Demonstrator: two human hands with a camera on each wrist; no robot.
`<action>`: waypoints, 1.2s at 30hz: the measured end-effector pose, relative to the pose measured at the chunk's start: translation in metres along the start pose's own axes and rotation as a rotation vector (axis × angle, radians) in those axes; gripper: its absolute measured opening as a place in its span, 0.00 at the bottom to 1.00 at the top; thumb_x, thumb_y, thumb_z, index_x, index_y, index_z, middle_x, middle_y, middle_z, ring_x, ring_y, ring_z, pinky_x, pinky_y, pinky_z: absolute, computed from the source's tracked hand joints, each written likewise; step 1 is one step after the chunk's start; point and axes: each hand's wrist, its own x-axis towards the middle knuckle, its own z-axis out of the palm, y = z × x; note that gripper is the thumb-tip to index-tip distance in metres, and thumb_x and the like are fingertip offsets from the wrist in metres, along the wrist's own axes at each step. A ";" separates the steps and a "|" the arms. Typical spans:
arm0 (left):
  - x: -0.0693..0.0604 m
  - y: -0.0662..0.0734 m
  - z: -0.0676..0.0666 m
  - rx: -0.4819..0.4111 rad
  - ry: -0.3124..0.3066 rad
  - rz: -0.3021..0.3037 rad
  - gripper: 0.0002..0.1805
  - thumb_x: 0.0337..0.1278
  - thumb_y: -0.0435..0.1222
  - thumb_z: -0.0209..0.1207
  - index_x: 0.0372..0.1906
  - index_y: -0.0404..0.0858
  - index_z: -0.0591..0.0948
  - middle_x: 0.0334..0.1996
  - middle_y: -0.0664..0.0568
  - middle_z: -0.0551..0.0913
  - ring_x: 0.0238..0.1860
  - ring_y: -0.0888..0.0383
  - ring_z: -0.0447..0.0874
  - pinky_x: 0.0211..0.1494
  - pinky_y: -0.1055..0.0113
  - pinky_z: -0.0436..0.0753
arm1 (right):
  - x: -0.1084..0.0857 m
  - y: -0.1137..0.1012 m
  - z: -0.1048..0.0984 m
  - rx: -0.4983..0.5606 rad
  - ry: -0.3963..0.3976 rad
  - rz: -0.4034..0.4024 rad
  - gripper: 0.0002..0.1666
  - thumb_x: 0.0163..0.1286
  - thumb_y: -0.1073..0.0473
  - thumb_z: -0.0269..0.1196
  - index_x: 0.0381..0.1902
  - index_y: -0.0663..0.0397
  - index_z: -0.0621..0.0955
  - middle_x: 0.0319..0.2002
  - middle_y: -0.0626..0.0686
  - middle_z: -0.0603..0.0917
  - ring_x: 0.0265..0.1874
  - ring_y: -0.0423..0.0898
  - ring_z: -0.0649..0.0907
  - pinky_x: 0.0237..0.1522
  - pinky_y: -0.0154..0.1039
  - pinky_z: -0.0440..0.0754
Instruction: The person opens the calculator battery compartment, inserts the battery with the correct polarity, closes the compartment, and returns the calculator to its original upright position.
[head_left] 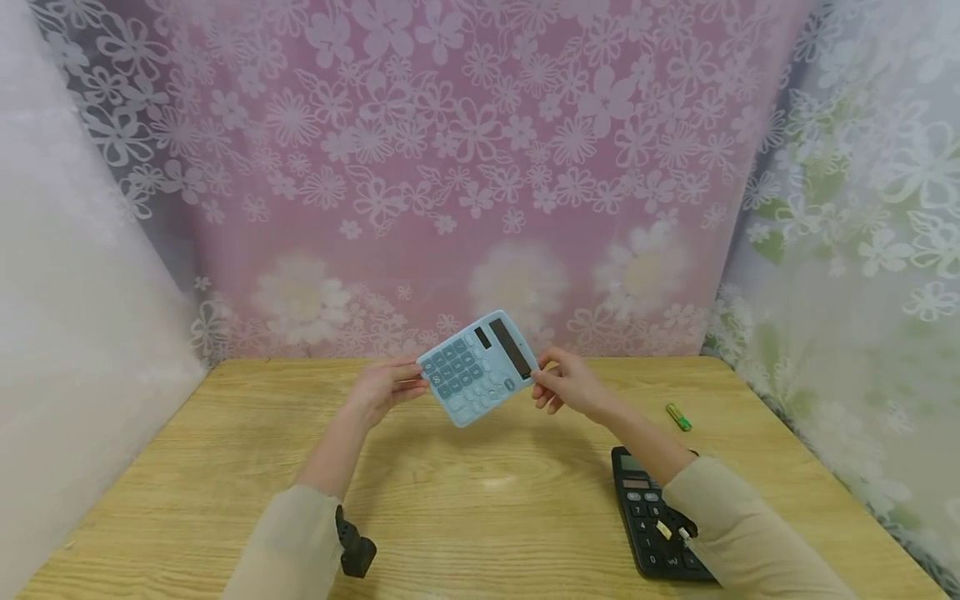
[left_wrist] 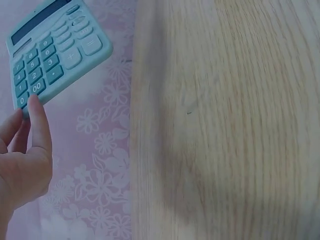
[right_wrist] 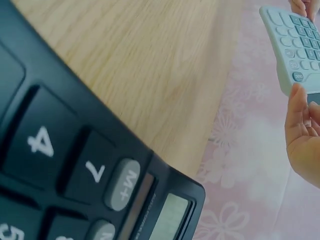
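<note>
A light blue calculator [head_left: 480, 367] is held tilted above the table between both hands. My left hand [head_left: 384, 389] pinches its lower corner by the 0 and 00 keys; the left wrist view shows the same calculator [left_wrist: 60, 50] and the left hand [left_wrist: 27, 160] with fingertips at that corner. At the display end, my right hand [head_left: 566, 383] pinches the edge near the dark screen. In the right wrist view the right hand [right_wrist: 305, 135] grips the calculator [right_wrist: 295, 50] at that end. Part of its fingers are cut off by the frame.
A larger black calculator [head_left: 637, 533] lies on the wooden table [head_left: 480, 517] at the right, partly covered by my right forearm. Beyond it lies a small green and yellow object [head_left: 678, 417]. A pink floral curtain [head_left: 465, 167] hangs behind the table.
</note>
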 end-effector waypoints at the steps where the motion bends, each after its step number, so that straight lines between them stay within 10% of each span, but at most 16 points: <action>1: 0.000 0.000 -0.002 -0.014 -0.001 0.000 0.22 0.62 0.26 0.53 0.59 0.22 0.67 0.34 0.44 0.78 0.30 0.57 0.82 0.42 0.68 0.80 | 0.000 0.000 0.002 0.007 -0.001 0.003 0.09 0.71 0.65 0.52 0.43 0.67 0.67 0.27 0.67 0.80 0.22 0.52 0.82 0.24 0.43 0.81; 22: -0.014 -0.003 -0.025 0.051 -0.090 -0.099 0.21 0.67 0.31 0.47 0.59 0.20 0.66 0.28 0.46 0.80 0.28 0.56 0.82 0.38 0.67 0.81 | -0.001 0.000 0.011 0.005 -0.085 -0.127 0.09 0.69 0.66 0.55 0.42 0.68 0.69 0.29 0.69 0.80 0.26 0.56 0.83 0.23 0.41 0.81; 36: -0.019 -0.007 -0.025 0.095 -0.063 -0.115 0.22 0.64 0.29 0.50 0.58 0.20 0.67 0.35 0.42 0.77 0.30 0.58 0.81 0.40 0.70 0.80 | -0.006 -0.004 0.017 0.166 -0.026 0.003 0.14 0.68 0.68 0.55 0.50 0.69 0.69 0.30 0.58 0.80 0.28 0.51 0.82 0.31 0.41 0.82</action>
